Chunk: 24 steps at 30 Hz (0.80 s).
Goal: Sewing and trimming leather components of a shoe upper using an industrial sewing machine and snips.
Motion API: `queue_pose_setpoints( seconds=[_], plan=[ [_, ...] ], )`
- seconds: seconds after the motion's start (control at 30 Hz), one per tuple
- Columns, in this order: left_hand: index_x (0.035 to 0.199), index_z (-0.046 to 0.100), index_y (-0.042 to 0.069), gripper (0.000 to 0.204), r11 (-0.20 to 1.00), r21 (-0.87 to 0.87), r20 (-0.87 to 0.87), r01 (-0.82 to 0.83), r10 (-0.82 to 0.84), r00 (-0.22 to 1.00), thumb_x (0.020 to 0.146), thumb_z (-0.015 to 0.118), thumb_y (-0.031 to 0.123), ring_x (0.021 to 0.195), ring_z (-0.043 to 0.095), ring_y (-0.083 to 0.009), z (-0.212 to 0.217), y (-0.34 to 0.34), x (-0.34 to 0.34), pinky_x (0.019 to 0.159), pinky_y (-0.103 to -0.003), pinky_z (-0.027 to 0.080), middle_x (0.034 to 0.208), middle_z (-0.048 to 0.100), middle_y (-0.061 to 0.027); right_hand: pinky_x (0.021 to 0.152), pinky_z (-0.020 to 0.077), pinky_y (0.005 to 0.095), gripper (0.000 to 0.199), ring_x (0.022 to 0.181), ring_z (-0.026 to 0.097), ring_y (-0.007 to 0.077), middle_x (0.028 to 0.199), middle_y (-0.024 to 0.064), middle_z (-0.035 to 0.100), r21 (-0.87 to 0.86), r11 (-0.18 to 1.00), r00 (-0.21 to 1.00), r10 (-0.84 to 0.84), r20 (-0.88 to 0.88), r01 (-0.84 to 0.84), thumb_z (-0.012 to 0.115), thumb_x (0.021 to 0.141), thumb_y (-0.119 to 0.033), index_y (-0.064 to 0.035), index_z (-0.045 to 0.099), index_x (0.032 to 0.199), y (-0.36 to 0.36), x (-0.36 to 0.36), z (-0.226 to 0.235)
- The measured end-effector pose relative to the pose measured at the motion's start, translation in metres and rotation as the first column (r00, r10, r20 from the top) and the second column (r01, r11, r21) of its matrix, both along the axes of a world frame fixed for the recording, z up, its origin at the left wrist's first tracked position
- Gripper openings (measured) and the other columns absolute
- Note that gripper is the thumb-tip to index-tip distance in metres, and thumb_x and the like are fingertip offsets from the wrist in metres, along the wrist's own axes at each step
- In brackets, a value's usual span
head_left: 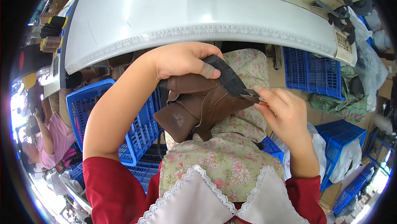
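One flowered apron (219, 164) sits beneath the brown shoe piece (221, 110); the left hand (186, 60) pinches its top, and the right hand (285, 110), nearer the low end of its dark edge (231, 81), slanting down rightward, clasps small metal snips (251, 94) there.

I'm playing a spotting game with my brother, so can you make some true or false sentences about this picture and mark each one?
1. The left hand holds a brown shoe piece. True.
2. The right hand is empty. False: the right hand holds a small metal cutting tool.
3. The left thumb has a wrapping on it. True.
4. The cloth on the lap is plain black. False: it is pale green with flowers.
5. There is a blue basket on the left. True.
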State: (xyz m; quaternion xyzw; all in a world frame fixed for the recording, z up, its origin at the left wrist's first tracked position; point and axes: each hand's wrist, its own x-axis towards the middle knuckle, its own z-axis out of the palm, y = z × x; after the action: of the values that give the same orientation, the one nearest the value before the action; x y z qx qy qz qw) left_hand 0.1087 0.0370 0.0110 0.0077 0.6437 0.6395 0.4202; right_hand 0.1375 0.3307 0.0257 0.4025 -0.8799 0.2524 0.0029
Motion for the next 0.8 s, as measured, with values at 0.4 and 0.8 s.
queue_pose_setpoints(
  seconds=[0.4, 0.8],
  plan=[
    [0.111, 0.062, 0.003, 0.031, 1.0, -0.009, 0.026, -0.021, 0.021, 0.999, 0.084, 0.072, 0.016, 0.09, 0.057, -0.0089, 0.001, 0.001, 0.0, 0.081, -0.023, 0.045, 0.096, 0.063, -0.0013, 0.057, 0.0471, 0.0344, 0.042, 0.067, 0.06, 0.0219, 0.077, 0.0031, 0.058, -0.022, 1.0, 1.0, -0.006, 0.007, 0.006, 0.077, 0.071, -0.011, -0.0139, 0.068, 0.112, -0.001, 0.0, -0.006],
    [0.11, 0.062, 0.003, 0.032, 0.999, -0.05, 0.0, 0.005, -0.005, 1.0, 0.084, 0.073, 0.017, 0.09, 0.056, -0.0089, -0.003, 0.004, -0.001, 0.082, -0.023, 0.044, 0.095, 0.063, -0.001, 0.056, 0.0478, 0.0322, 0.043, 0.064, 0.062, 0.021, 0.078, 0.0059, 0.062, -0.127, 0.992, 0.994, 0.023, 0.106, -0.009, 0.081, 0.067, -0.008, -0.0093, 0.071, 0.108, 0.001, -0.004, -0.022]
  ],
)
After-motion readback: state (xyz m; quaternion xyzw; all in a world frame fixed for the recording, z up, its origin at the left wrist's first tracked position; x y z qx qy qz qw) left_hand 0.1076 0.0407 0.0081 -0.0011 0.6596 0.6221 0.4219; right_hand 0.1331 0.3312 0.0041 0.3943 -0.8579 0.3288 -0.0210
